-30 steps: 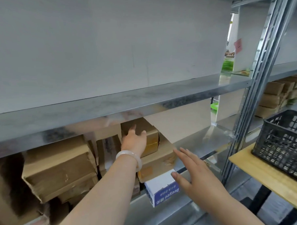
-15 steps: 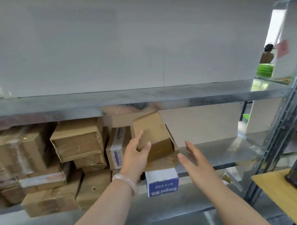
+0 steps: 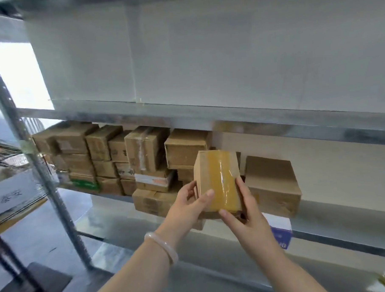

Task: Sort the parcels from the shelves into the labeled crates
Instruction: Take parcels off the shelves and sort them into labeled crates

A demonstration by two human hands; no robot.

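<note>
1. Both hands grip one parcel (image 3: 217,178), a small brown box with a band of yellow tape down its front.
2. The left hand (image 3: 187,204) curls round its left edge, with the thumb pressed on the tape.
3. The right hand (image 3: 249,214) clasps the lower right corner, thumb under the front edge and fingers up the right side.
4. The parcel stands nearly upright in front of the shelf (image 3: 345,238), between the stack (image 3: 143,156) of brown boxes on the left and a single box (image 3: 272,184) on the right.
5. A white and blue carton (image 3: 280,229) lies just behind the right wrist.
6. A pale bangle (image 3: 163,246) circles the left wrist.
</note>
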